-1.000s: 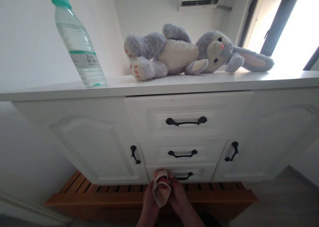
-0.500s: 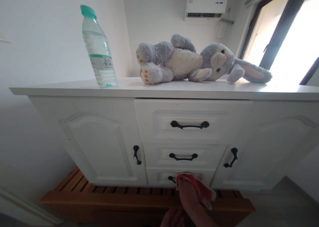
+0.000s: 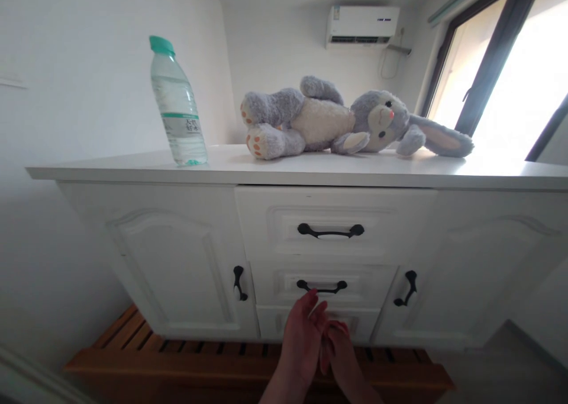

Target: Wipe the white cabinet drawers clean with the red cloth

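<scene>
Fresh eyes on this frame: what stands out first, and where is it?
The grey plush rabbit lying on its side on top of the white cabinet draws the eye first, with the green-capped water bottle upright to its left. Low in the frame, the left hand and right hand meet in front of the bottom drawer; a bit of red shows between them.
</scene>
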Tool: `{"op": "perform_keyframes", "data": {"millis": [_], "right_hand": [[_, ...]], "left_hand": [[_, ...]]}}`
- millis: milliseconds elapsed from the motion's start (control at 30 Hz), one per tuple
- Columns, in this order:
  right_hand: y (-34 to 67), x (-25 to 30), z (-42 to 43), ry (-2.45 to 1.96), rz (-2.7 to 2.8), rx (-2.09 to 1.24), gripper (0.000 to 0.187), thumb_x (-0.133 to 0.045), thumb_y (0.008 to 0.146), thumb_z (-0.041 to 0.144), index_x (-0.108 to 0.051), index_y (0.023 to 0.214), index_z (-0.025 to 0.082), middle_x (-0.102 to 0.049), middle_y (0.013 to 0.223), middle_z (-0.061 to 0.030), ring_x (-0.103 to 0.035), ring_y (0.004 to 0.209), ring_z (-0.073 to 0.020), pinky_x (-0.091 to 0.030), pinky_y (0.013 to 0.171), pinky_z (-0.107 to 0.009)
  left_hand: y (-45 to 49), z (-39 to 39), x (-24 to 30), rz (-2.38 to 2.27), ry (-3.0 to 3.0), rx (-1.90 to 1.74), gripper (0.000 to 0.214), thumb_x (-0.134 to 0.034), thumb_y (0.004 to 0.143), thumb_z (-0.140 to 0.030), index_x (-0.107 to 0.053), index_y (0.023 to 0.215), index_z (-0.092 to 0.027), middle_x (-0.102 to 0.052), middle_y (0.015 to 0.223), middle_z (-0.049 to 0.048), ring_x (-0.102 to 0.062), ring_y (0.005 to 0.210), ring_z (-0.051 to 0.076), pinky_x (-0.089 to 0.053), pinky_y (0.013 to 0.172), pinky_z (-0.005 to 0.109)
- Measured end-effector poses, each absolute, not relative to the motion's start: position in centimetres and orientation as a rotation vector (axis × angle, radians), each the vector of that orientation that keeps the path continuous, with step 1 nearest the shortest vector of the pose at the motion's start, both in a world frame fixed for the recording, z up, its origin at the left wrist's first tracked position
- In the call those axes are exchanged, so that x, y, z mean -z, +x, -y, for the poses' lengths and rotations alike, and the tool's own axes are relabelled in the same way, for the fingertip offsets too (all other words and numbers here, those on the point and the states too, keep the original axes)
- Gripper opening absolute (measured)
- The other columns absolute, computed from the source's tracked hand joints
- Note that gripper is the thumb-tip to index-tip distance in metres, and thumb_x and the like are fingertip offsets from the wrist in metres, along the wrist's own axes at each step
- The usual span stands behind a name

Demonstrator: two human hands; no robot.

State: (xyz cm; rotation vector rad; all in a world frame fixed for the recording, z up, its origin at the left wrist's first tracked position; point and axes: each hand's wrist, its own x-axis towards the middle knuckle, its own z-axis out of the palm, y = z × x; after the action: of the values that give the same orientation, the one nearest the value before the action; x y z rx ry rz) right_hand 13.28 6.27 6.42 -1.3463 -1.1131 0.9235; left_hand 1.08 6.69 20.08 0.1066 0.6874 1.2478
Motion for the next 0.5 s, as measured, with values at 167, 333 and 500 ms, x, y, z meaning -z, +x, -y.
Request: {"op": "perform_keyframes", "data": {"millis": [167, 333, 500], "right_hand": [[18.0, -11.8, -1.8, -1.367, 1.196, -0.854, 0.026, -0.066, 0.075, 0.047, -0.073, 0.076, 0.022, -0.067, 0.07, -0.0061, -0.061, 0.07, -0.0259, -0.05, 0.072, -0.038], [20.6, -20.3, 2.7, -1.411, 1.153, -0.871, 0.042, -0.07, 0.07, 0.061, -0.073, 0.072, 0.019, -0.066, 0.063, -0.0054, -0.054, 0.056, -0.0191, -0.045, 0.053, -0.029], [21.3, -26.3, 6.3, -1.343, 1.039, -0.898, 0.049, -0.076, 0.065, 0.063, -0.077, 0.083, 0.018, -0.064, 0.062, -0.0043, -0.05, 0.052, -0.0149, -0.042, 0.049, -0.026]], "left_hand": [[2.5, -7.4, -20.6, -0.802, 0.138, -1.226, 0.014, -0.068, 0.079, -0.025, -0.066, 0.09, -0.017, -0.068, 0.084, 0.0027, -0.069, 0.066, 0.016, -0.052, 0.057, 0.027], [2.5, -8.4, -20.1, -0.787, 0.156, -1.3, 0.017, -0.074, 0.076, -0.026, -0.064, 0.087, -0.019, -0.068, 0.082, 0.0015, -0.063, 0.066, 0.012, -0.054, 0.071, 0.03], [2.7, -9.0, -20.2, -0.82, 0.195, -1.318, 0.017, -0.07, 0.081, -0.034, -0.067, 0.083, -0.017, -0.06, 0.071, -0.0023, -0.053, 0.061, 0.009, -0.045, 0.061, 0.025]]}}
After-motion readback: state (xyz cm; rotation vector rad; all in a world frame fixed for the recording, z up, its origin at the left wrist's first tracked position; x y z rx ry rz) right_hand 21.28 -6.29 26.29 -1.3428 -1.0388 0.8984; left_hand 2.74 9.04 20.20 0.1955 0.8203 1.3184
